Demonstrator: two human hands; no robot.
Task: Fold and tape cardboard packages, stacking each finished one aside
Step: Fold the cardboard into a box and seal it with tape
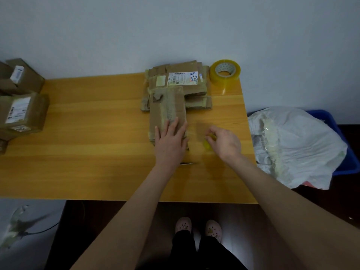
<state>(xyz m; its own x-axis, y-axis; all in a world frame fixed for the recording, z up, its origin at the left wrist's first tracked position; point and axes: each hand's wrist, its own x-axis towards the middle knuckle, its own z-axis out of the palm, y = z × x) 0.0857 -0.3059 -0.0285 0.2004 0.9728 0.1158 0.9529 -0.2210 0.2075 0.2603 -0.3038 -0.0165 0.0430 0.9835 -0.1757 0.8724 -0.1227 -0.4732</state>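
Note:
A flattened cardboard package (167,112) lies on the wooden table (93,133), its far end overlapping a pile of flat cardboard (179,82) that bears a white shipping label. My left hand (171,141) presses flat on the package's near end with straight fingers. Just right of it, my right hand (224,141) pinches a small yellow object (207,143); what it is I cannot tell. A roll of clear yellowish tape (225,72) stands at the table's far right corner, apart from both hands.
Finished taped boxes (21,114) are stacked at the table's left edge. A white plastic bag (296,145) fills a blue bin (348,152) right of the table. A small dark item (187,163) lies near my left wrist. My feet show below the table's front edge.

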